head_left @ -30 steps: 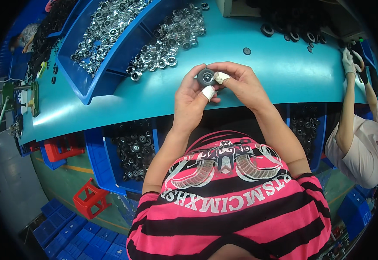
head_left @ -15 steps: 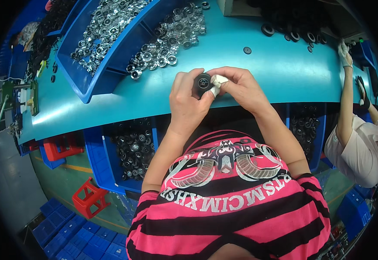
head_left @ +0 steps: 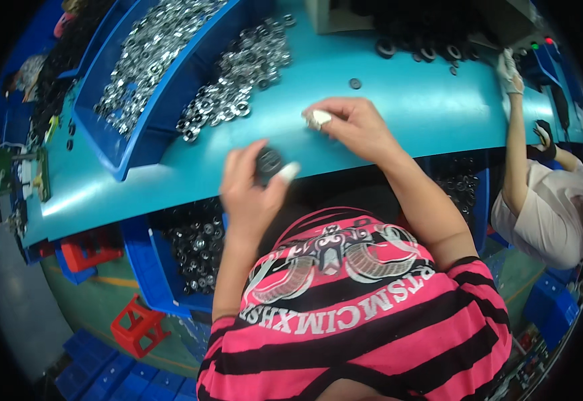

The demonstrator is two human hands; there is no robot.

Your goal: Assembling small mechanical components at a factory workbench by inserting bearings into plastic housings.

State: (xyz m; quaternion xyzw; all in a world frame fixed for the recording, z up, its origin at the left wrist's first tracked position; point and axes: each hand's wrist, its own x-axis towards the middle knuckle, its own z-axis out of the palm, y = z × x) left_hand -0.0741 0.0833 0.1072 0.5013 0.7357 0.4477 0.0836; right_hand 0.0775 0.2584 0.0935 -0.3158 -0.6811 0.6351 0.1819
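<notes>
A small black toy-like wheel (head_left: 268, 162) sits between the thumb and fingers of my left hand (head_left: 246, 187), just over the table's front edge. White wrapping covers the thumb tip. To its right, above the teal table (head_left: 201, 164), my right hand (head_left: 359, 130) has thumb and fingers pinched together, with white wrapping on the thumb. Whatever may be between those fingertips is hidden. Beyond my hands lies a loose pile of shiny clear and black wheel hubs (head_left: 238, 80), and a single dark disc (head_left: 355, 83) lies flat on the table.
A long blue bin (head_left: 137, 137) full of shiny hubs stands at the left. Black rings (head_left: 428, 53) are heaped at the back. Below the table edge, a blue tub (head_left: 164, 267) holds dark wheels. A co-worker's gloved hand (head_left: 509, 73) is at the right; a red stool (head_left: 137, 324) stands on the floor.
My hands were together around the wheel and have parted. The left has carried the wheel left and nearer to me; the right stays over the table. The whole view has shifted slightly.
</notes>
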